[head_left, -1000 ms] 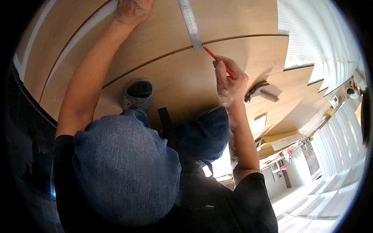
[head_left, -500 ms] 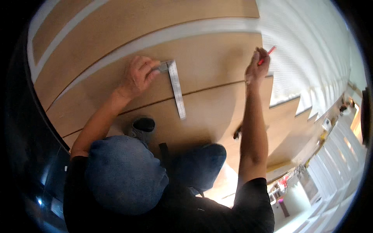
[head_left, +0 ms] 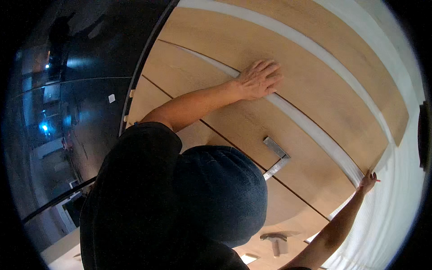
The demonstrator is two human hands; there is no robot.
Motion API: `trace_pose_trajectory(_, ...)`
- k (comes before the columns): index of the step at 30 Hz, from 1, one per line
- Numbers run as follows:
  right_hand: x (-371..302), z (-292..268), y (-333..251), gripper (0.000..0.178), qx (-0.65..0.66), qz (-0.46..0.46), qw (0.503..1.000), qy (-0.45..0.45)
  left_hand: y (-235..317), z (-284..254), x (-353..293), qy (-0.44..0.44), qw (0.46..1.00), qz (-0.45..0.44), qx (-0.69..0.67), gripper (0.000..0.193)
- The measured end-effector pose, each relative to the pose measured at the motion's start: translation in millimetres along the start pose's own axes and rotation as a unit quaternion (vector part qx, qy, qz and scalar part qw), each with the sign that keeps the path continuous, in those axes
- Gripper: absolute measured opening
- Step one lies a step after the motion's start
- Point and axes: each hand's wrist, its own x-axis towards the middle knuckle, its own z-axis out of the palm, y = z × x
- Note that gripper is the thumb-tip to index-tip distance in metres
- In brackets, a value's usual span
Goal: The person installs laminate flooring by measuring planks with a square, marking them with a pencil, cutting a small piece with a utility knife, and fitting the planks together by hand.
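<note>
Floorboard [head_left: 310, 81] under the left hand [head_left: 261, 78], pencil [head_left: 377, 181] out by the boards' right end

And the board sits square in the middle of the action, out in front of the knees, running along the floor with a narrow white strip [head_left: 317, 132] showing on its near side. Left hand down flat on it, palm under, fingers stretched out and loosely parted, the wrist crossing that strip! Nothing gripped there.

Over to the right hand [head_left: 367, 181], way out at the end of a long reach, close to the boards' right-hand edge where the strip runs out. It's pinching the red pencil, which pokes out past the fingers above the white rippled sheet [head_left: 382, 216]. Whether those fingers touch the board's corner, I cannot tell; it's too small.

Nearer in, a metal square [head_left: 283, 155] lies on the near board [head_left: 238, 121], just beside the jeans [head_left: 220, 193], one leg angled toward the seam, its end close to the denim. Further down, a hammer [head_left: 276, 243] lies on the boards, near their ragged right edge and below the square.

Beyond the middle board, another white strip [head_left: 334, 61], then one more board [head_left: 355, 49]. And along the floor's left edge, a dark glossy panel [head_left: 85, 117], throwing back bluish glints!
</note>
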Motion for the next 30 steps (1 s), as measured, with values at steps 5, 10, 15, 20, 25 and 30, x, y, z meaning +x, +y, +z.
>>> trace_pose_trajectory(5,9.5,-17.6,-37.1,0.077,0.0,0.207,0.976,-0.063,-19.3,18.3,-8.2,0.004,0.999,-0.023,-0.043,0.06)
trace_pose_trajectory(10,-19.0,-45.1,-54.9,0.056,0.102,0.219,0.97,-0.041,-36.9,9.3,37.7,0.02,0.995,-0.076,-0.063,0.052)
trace_pose_trajectory(15,-51.7,-45.2,-49.3,0.05,0.157,0.208,0.965,-0.006,-80.4,9.2,78.5,0.121,0.983,-0.137,-0.034,0.055)
trace_pose_trajectory(20,-70.5,-19.3,-32.2,0.039,0.179,0.221,0.958,-0.044,-98.0,17.2,74.4,0.078,0.983,-0.16,0.047,0.056)
trace_pose_trajectory(25,-54.0,-30.8,-5.9,0.059,0.139,0.202,0.968,-0.05,-87.4,6.2,89.2,0.062,0.985,-0.157,0.037,0.052)
trace_pose_trajectory(30,-69.3,-9.6,-23.7,0.043,0.128,0.221,0.966,-0.028,-91.6,2.6,86.3,0.038,0.982,-0.186,0.016,0.048)
